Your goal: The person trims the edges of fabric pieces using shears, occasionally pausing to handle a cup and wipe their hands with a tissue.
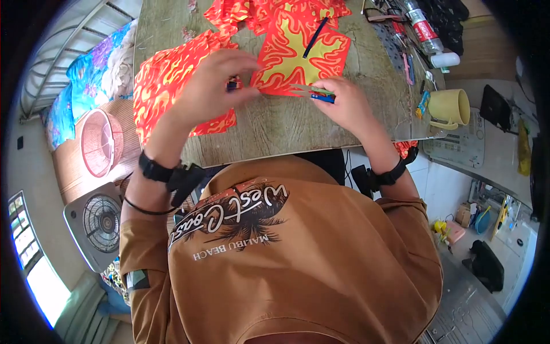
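Note:
My right hand (345, 106) grips a pair of thread snips (322, 95) with blue and green handles, their blades pointing left over the lower edge of a red and yellow flame-patterned fabric square (298, 50). A narrow dark strip (315, 39) lies slantwise on that square. My left hand (212, 86) hovers at the square's left side, thumb and fingers apart. Through their gap shows a small dark patch (233, 84). Beneath and left of this hand spreads a pile of red and orange flame-print fabric (163, 86).
More flame-print cloth (243, 12) is heaped at the table's far side. Along the right lie a plastic bottle (424, 28), pink-handled scissors (408, 69) and a yellow mug (447, 108) near the edge of the wooden table (275, 129). A fan (102, 221) stands at lower left.

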Tool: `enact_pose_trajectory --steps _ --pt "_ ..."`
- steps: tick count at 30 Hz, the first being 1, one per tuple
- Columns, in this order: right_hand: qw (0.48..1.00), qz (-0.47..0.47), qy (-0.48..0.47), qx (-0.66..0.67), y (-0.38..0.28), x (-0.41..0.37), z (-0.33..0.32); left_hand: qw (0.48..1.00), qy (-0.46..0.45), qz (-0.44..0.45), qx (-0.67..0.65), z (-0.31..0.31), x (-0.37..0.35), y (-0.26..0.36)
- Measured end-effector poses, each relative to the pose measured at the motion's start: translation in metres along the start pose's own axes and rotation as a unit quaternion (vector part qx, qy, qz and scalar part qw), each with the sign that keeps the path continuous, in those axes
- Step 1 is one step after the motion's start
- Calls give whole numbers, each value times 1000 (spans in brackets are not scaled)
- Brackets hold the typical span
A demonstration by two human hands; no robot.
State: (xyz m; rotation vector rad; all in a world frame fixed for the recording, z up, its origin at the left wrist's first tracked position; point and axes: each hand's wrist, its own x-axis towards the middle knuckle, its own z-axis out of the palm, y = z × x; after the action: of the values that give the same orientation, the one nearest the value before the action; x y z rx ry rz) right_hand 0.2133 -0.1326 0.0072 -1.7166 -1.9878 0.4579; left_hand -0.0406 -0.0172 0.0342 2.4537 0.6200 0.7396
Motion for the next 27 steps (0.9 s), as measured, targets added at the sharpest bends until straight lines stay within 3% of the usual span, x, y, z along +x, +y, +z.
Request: enact_pose_trajectory --steps 2,5,8,11,16,19,20,22,24,26,27 --pt "1000 -11 10 2 -2 1 -6 996 12 23 86 28 2 6" --pt "999 -34 32 9 -5 1 -12 998 -22 15 55 41 3 -10" --pt "999 -37 -8 8 -3 -2 -9 998 -51 1 30 37 1 -16" --pt "1000 -1 6 27 2 -6 -7 998 -66 -11 17 35 4 -9" --pt "995 53 71 -55 21 -14 -26 997 -71 -7 25 36 6 -3" --pt "973 -28 217 -75 29 -21 -38 996 -78 -27 35 34 5 -4" --pt "972 -26 220 -80 37 -26 -44 996 -77 -21 33 34 5 -3" --pt "910 32 398 -117 62 -50 -64 996 -77 -27 29 34 5 -3" --pt "831 163 526 75 72 -78 -77 996 -79 -27 26 35 6 -3" --pt "734 180 645 112 111 -112 -79 996 -77 -30 28 35 6 -4" --pt "734 180 646 111 120 -122 -78 996 -76 -32 30 35 6 -3"
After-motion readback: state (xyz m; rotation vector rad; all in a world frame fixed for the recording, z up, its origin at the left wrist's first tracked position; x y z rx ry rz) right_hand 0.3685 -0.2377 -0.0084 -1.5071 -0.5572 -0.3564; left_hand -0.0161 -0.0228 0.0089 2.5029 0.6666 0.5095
